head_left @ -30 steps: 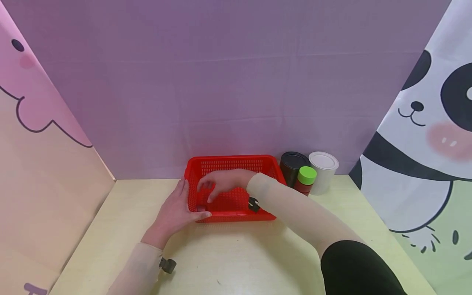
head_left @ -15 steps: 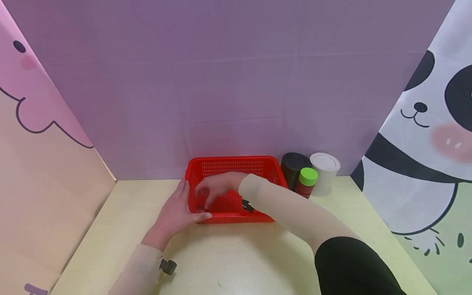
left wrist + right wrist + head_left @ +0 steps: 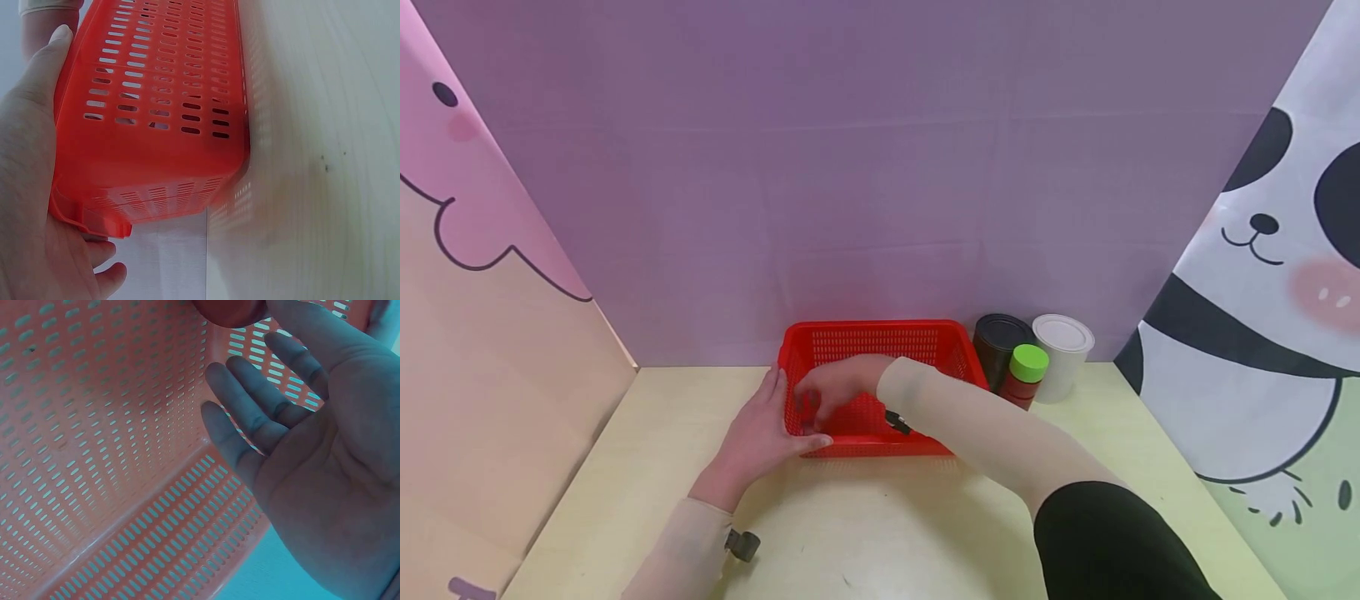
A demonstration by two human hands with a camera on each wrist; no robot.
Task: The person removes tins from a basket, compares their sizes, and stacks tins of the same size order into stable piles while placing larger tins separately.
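Observation:
In the head view a red plastic basket (image 3: 880, 446) with slotted walls stands on the table against the purple backdrop. My left hand (image 3: 760, 433) holds its left front corner, the thumb along the front rim and the fingers at the left side. Inside the basket, near that same corner, is my right hand (image 3: 835, 385), reaching down with loosely bent fingers. A smooth, dark-red rounded thing (image 3: 231, 311) shows at the top of the right wrist view, right by the thumb tip; most of it lies out of frame, so its kind cannot be told.
To the right of the basket stand a black-lidded dark canister (image 3: 1000, 350), a white canister (image 3: 1063, 358) and a red jar (image 3: 1021, 389) with a green lid. The pale table (image 3: 880, 533) extends in front. A panda-printed panel (image 3: 1255, 333) bounds the right side.
My right hand has moved a little left and down inside the basket, toward the left front corner. The left hand keeps its place on the corner.

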